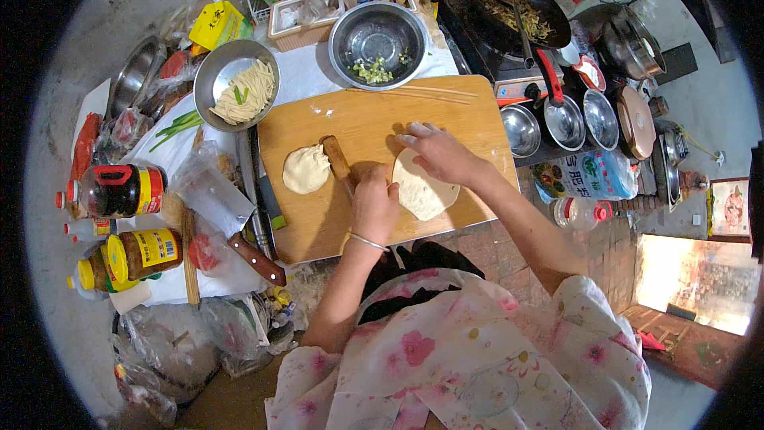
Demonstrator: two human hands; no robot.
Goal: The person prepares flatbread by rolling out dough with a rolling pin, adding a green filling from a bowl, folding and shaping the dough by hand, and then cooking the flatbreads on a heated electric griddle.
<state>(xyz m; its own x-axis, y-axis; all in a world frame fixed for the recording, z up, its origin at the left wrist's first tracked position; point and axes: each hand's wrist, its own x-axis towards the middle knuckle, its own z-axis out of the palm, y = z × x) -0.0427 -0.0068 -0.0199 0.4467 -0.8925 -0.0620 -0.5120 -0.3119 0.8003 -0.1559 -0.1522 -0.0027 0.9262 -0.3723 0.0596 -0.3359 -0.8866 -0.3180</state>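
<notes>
My left hand is closed around a wooden rolling pin, which slants up and left across the wooden board. The pin's far end touches or lies just beside a rounded lump of dough. My right hand rests with spread fingers on the upper edge of a flattened piece of dough; it grips nothing that I can see. Thin wooden chopsticks lie along the board's far edge. Behind them stands a steel bowl with chopped scallion in it.
At the left are a steel bowl of cut noodles, a cleaver with its handle near the board's corner, and sauce jars. A wok of food stands on the stove at the back right, its red handle pointing towards small steel bowls.
</notes>
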